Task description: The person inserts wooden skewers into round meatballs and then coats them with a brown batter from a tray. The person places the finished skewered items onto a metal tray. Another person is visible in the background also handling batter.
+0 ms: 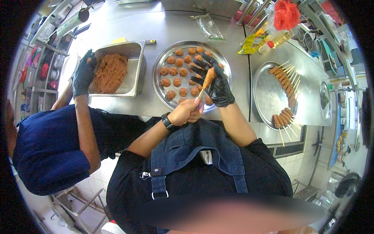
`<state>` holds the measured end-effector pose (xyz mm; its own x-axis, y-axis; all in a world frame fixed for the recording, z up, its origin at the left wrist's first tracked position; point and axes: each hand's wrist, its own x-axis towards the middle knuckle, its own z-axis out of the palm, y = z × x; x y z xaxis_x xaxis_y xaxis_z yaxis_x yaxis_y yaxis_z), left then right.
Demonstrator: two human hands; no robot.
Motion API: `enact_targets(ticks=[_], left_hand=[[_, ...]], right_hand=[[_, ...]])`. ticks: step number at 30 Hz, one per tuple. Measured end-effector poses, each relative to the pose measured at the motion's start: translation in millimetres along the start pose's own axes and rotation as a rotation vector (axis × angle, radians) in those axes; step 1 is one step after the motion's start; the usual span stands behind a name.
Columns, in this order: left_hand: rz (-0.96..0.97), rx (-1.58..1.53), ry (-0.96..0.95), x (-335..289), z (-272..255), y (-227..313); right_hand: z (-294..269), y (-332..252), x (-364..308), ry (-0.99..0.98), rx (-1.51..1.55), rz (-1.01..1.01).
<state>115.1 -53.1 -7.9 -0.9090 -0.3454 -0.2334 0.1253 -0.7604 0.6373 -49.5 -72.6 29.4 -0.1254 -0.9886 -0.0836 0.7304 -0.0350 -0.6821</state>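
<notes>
Mid-frame, the left hand [189,111] pinches the meat skewer [209,78] by its stick [201,93] against the spread right hand [219,89], seemingly mid-shaping; smoothing needs even pressure.

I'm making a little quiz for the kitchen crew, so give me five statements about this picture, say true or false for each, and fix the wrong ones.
1. The left hand grips a stick with meat on it. True.
2. The right hand is bare. False: it wears a black glove.
3. Meatballs sit on a round metal tray. True.
4. The row of skewers lies in the rectangular pan. False: it lies on the right-hand tray; the pan holds minced meat.
5. The co-worker's gloved hand is beside the pan. True.
</notes>
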Motion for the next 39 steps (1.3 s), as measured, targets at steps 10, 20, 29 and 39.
enact_targets(ticks=[10,20,29,39], left_hand=[[-0.084,-0.032,-0.104,-3.0,-0.6,4.9],[-0.093,-0.086,-0.111,-4.3,-1.3,2.6],[-0.040,-0.140,-0.099,-4.8,-7.4,-3.8],[-0.013,-0.144,-0.076,-6.9,-7.9,-2.7]], right_hand=[[-1.4,-15.4,9.8,-0.286,0.237,0.045],[5.9,-19.9,8.6,0.074,-0.030,-0.050],[8.9,-13.2,4.5,0.020,-0.107,0.004],[-1.6,6.9,-9.9,-0.149,-0.376,0.014]])
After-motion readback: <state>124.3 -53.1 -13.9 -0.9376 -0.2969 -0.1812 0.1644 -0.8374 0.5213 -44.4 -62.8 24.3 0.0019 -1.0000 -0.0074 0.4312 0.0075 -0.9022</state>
